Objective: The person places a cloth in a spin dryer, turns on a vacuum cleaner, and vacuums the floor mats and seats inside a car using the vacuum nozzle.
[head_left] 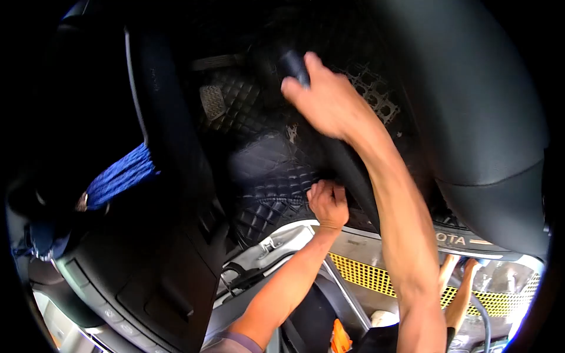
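Observation:
My right hand is closed round a dark cylindrical tube above the car's footwell, slightly blurred. A thick black hose runs beneath my right forearm. Lower down, my left hand has its fingers curled at the edge of the black quilted floor mat, by the door sill. The fingertips are partly hidden. Pale debris lies on the dark floor between my hands.
A dark seat stands at the right. On the left are a door panel and a blue cloth. A pedal shows at upper left. Outside are yellow grating and another person's forearms.

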`<state>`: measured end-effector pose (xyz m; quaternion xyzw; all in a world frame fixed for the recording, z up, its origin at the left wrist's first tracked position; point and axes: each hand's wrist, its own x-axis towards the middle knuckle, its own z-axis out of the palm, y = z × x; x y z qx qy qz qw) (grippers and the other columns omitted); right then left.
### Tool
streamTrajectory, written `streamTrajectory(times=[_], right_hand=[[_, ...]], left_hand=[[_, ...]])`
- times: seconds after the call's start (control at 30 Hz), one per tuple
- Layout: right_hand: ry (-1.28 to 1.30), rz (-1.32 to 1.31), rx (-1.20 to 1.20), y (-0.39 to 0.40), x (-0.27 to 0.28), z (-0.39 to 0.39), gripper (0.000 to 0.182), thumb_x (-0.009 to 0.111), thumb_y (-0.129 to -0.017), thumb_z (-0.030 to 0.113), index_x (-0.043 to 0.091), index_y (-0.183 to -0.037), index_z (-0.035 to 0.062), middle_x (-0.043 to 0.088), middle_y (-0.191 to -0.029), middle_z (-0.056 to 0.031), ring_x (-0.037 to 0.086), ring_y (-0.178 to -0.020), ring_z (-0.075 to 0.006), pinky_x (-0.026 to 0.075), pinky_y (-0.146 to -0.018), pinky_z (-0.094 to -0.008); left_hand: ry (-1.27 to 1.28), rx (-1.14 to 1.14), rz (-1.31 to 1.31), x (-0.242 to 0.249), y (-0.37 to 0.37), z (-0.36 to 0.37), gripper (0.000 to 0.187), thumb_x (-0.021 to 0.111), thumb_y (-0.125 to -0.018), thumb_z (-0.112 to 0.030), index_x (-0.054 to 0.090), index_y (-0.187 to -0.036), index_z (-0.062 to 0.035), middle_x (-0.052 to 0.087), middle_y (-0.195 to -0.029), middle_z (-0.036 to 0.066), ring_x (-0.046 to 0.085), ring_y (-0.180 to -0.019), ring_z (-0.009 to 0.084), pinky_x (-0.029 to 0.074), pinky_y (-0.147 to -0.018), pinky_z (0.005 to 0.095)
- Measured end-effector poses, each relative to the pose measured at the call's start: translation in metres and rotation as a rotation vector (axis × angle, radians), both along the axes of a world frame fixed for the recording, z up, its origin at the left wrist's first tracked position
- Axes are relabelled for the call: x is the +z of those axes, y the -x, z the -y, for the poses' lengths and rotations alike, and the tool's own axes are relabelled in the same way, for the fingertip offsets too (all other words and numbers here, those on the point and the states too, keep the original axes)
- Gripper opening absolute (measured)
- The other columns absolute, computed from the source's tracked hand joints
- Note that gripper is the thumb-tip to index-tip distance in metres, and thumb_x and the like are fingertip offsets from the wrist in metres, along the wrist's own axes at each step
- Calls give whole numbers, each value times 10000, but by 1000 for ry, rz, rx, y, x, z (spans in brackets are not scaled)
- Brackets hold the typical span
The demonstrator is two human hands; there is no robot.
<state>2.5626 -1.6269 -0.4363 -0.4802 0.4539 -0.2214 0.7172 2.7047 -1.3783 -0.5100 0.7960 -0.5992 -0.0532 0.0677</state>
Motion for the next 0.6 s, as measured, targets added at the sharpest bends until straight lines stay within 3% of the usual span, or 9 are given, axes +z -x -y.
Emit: streamTrajectory(times=[0.07, 0.1, 0.2, 0.3, 0.4, 0.47, 0.5, 0.53, 0.6], right_hand=[[-6, -215, -289, -69, -67, 22, 829, 525, -972, 430, 272, -1533, -125, 663, -1144, -391, 659, -1126, -490, 528, -1004, -475], [-22, -210, -268, -95, -93, 21, 836, 509, -993, 403, 185, -1558, -122, 658, -1085, -419, 671, -1074, -504, 535, -980, -503], [-23, -315, -201, -157, -112, 1, 849, 487, -1029, 384, 84, -1581, -120, 620, -1137, -441, 658, -1095, -502, 543, -963, -516], [69, -119, 231, -200, -92, 18, 798, 449, -1020, 308, 92, -1571, -146, 548, -1405, -355, 608, -1247, -449, 488, -1070, -463], [57, -252, 413, -237, -73, -7, 777, 435, -1004, 275, 117, -1552, -175, 547, -1393, -372, 586, -1271, -469, 468, -1102, -446], [38, 10, 334, -216, -86, 9, 732, 457, -1001, 305, 272, -1508, -189, 551, -1404, -355, 601, -1264, -445, 490, -1070, -438], [297, 112, 559, -180, -74, 39, 684, 499, -990, 373, 466, -1422, -157, 584, -1385, -325, 614, -1261, -412, 502, -1047, -435], [93, 271, 584, -161, -70, 64, 659, 526, -973, 437, 589, -1326, -116, 610, -1355, -315, 610, -1271, -400, 492, -1056, -448], [283, 316, 495, -157, -61, 59, 653, 526, -970, 435, 582, -1350, -92, 604, -1350, -331, 596, -1277, -424, 478, -1072, -465]], left_hand=[[-71, -30, -1, 4, -1, 4, 185, 533, -933, -129, 589, -779, -41, 593, -814, 147, 552, -803, 387, 391, -748, 454], [-53, -73, -30, 8, 0, 6, 207, 543, -927, -123, 520, -741, -38, 552, -792, 141, 530, -782, 375, 372, -721, 448], [-125, -71, -70, 4, -10, 2, 135, 562, -902, -128, 584, -827, -18, 548, -827, 142, 538, -821, 376, 378, -760, 469], [-119, -117, -52, 13, 3, 4, 158, 630, -902, -206, 619, -879, -50, 645, -930, 124, 592, -914, 355, 397, -815, 449], [-53, -236, -40, 8, -13, 16, 192, 665, -878, -232, 652, -942, -51, 680, -1007, 135, 601, -973, 364, 397, -856, 464], [-7, -228, 2, -16, -25, -9, 264, 698, -835, -246, 667, -991, -34, 677, -1056, 169, 584, -1011, 400, 389, -887, 488], [16, -225, 25, -18, -23, -26, 306, 714, -814, -253, 674, -1015, -26, 675, -1080, 186, 576, -1031, 419, 386, -903, 501], [74, -244, 50, -23, -23, -20, 350, 731, -792, -260, 682, -1040, -18, 674, -1104, 203, 568, -1050, 437, 382, -918, 513], [-3, -201, -84, 4, -5, 10, 349, 723, -795, -270, 687, -1040, -24, 680, -1125, 196, 581, -1075, 416, 400, -898, 498]])
